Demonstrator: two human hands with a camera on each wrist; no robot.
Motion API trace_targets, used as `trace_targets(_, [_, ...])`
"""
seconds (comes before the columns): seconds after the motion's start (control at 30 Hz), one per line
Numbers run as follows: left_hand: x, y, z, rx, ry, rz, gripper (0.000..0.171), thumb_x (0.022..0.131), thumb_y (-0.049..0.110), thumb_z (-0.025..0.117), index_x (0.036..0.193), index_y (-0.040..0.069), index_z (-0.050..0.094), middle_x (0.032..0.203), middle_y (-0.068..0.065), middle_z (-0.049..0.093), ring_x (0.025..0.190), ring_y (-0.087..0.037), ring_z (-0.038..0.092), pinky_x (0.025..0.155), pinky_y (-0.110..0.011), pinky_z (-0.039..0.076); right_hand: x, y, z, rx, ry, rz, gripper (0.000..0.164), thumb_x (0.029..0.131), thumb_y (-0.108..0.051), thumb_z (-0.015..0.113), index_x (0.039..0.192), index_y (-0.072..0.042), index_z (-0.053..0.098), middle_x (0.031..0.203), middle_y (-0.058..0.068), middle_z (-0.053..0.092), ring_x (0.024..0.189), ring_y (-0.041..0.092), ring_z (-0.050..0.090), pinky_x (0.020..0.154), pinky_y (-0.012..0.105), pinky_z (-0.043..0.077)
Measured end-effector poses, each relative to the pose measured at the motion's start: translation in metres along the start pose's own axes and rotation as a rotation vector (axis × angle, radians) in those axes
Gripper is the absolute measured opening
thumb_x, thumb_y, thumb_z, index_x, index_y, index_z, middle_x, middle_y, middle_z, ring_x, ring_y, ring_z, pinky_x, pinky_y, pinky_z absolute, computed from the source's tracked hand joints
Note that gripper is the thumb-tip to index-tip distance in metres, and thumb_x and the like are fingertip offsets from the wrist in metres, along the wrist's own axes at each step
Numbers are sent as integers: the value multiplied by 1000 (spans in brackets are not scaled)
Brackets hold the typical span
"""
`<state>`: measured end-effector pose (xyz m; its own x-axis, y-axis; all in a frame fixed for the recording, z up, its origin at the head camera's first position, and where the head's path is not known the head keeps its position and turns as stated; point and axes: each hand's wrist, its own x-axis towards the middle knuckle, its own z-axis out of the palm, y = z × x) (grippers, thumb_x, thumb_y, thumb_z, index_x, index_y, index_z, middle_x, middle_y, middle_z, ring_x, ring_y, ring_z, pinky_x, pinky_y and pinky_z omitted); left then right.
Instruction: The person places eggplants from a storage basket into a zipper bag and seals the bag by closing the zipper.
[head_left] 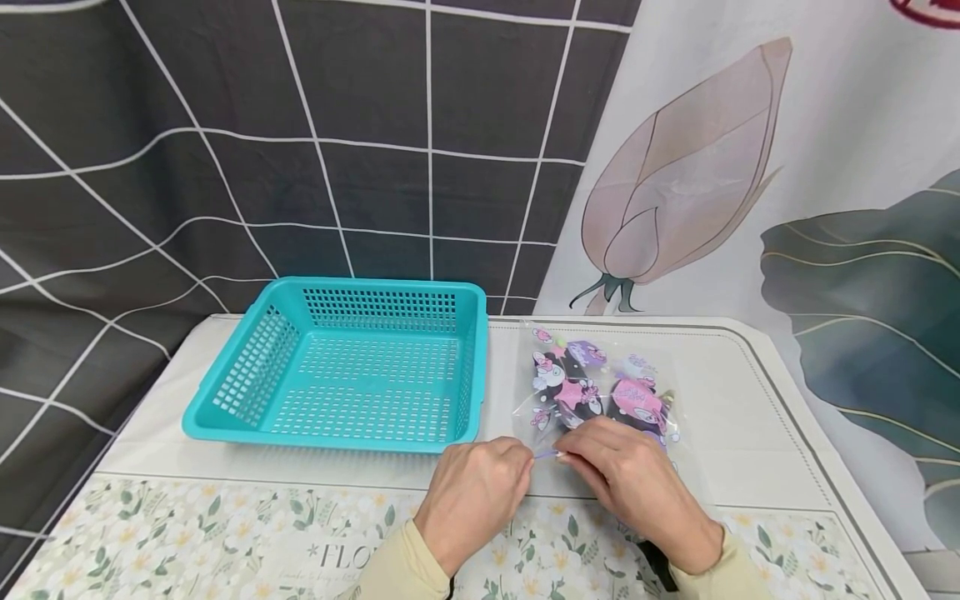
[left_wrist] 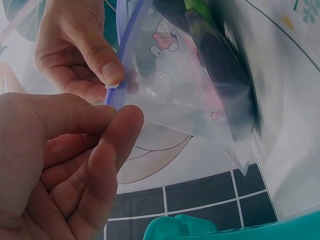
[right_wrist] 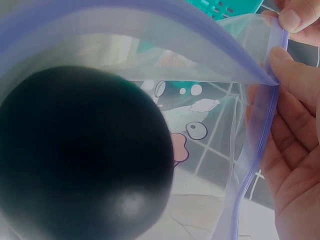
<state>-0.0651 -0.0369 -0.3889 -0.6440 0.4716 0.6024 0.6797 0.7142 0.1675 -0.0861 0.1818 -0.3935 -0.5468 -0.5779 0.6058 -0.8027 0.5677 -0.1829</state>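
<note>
A clear zip bag [head_left: 542,417] printed with pink and white cartoon figures lies on the right of the table. Dark eggplants [left_wrist: 220,75] are inside it, one with a green stem end. My left hand [head_left: 477,492] pinches the end of the bag's purple zip strip [left_wrist: 111,95] between thumb and forefinger. Close beside it, my right hand [head_left: 637,479] pinches the same strip at a small white slider [left_wrist: 112,86]. In the right wrist view the bag's mouth gapes beside the hand, and a rounded dark eggplant [right_wrist: 85,155] fills the left side.
A turquoise plastic basket [head_left: 480,358] with perforated walls stands left of the bag, with nothing in it. Beneath lies a white tablecloth with a floral band [head_left: 187,533]. A dark grid-patterned curtain [head_left: 375,192] and a pale flower-printed one [head_left: 847,125] hang behind.
</note>
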Motion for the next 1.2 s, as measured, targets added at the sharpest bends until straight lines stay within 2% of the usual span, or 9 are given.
trace_targets(0.27, [1, 0, 0, -10, 2, -7, 11, 81, 8, 76, 72, 12, 72, 63, 9, 58, 44, -5, 51, 39, -18, 34, 0, 0, -1, 12, -5, 5, 31, 106, -32, 50, 95, -15, 73, 92, -9, 69, 87, 10, 66, 78, 30, 53])
trace_targets(0.67, [0, 0, 0, -24, 6, -11, 10, 82, 9, 77, 73, 12, 73, 67, 8, 63, 48, -6, 57, 42, -21, 41, 0, 0, -2, 10, -13, 17, 31, 106, -33, 49, 95, -15, 73, 93, -9, 69, 87, 9, 65, 78, 30, 53])
trace_targets(1.2, [0, 0, 0, -27, 20, -16, 9, 81, 8, 77, 74, 12, 73, 68, 8, 64, 49, -7, 58, 42, -21, 43, -1, 3, -4, 5, -6, 29, 34, 106, -35, 48, 96, -15, 73, 92, -9, 69, 84, 9, 65, 77, 29, 52])
